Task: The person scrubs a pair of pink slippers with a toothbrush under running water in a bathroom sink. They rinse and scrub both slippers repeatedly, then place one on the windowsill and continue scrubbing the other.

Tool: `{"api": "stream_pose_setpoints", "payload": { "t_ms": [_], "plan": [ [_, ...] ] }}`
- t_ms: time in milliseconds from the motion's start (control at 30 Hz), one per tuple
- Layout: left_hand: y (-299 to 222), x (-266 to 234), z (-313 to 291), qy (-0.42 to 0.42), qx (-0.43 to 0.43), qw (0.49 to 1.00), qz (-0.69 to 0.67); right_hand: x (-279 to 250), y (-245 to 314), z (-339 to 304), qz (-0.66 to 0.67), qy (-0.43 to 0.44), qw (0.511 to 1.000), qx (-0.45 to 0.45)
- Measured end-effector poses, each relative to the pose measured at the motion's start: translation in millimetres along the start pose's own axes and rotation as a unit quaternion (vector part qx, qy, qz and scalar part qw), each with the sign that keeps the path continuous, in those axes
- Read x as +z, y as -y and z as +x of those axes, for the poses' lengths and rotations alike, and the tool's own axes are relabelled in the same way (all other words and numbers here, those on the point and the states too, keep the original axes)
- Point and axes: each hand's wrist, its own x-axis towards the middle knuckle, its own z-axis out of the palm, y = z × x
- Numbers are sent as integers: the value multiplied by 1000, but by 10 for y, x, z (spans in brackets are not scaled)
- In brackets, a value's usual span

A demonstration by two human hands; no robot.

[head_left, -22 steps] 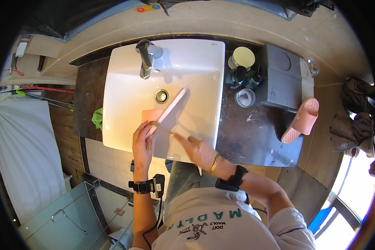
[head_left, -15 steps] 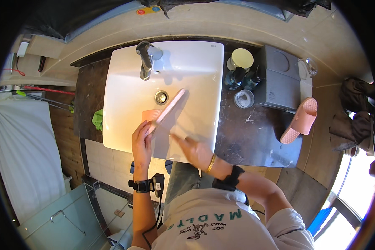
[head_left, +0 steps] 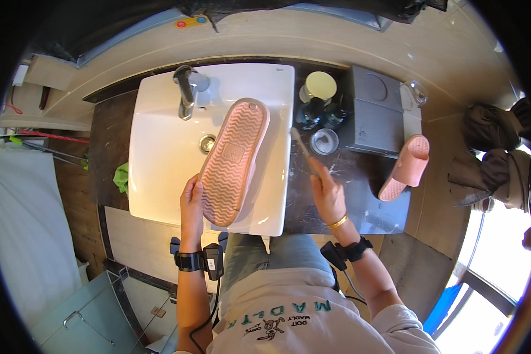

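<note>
A pink slipper [head_left: 230, 177] is held over the white sink [head_left: 147, 183], its zigzag-treaded sole facing up and its strap hidden below. The fingers of my left hand [head_left: 191, 206] close on its left edge near the heel end. Over the dark counter to the right of the sink, my right hand [head_left: 329, 197] grips a thin brush that looks like a toothbrush [head_left: 301, 143], slightly blurred. The brush's head points away from me, just left of a small round dish [head_left: 324, 141] with white stuff inside.
A chrome faucet [head_left: 186, 91] and drain [head_left: 207, 143] are at the sink's left. Dark pump bottles [head_left: 310, 113], a yellow-lidded jar [head_left: 320, 86] and a grey box [head_left: 376, 112] line the counter. Another pink slipper [head_left: 408, 170] leans at far right; a green cloth [head_left: 121, 177] lies left.
The slipper has turned from edge-on to sole up. My right hand has moved away from it, rightward over the counter, with the brush. My head view has shifted slightly.
</note>
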Motion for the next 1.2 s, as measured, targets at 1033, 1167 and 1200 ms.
{"api": "stream_pose_setpoints", "payload": {
  "t_ms": [1033, 1167, 1200],
  "plan": [
    [46, 78, -397, 69, -210, 907, -358, -183, 511, -71, 111, 144, 983, 4],
    [-115, 226, -354, 75, -200, 876, -432, -176, 782, -199, 160, 180, 971, 5],
    [-158, 269, -348, 73, -196, 874, -439, -170, 795, -221, 164, 187, 968, 6]
  ]
}}
